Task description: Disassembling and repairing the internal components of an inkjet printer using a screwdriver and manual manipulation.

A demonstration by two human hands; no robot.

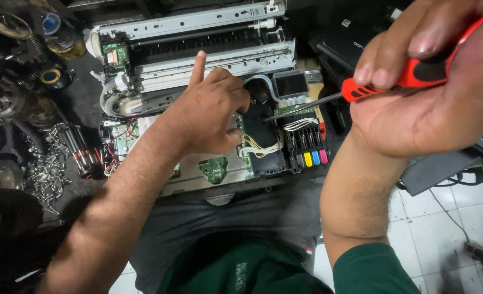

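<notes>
Your right hand [432, 92] gripped the red screwdriver [399, 81]; your left hand [211, 111], index finger raised, pressed the printer [198, 60]. That tip could've slipped into the wires [301, 124].

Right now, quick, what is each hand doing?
Left hand: holds nothing, pressed on the opened printer, index finger sticking up.
Right hand: fingers closed around a red-handled screwdriver, tip down in the printer.
</notes>
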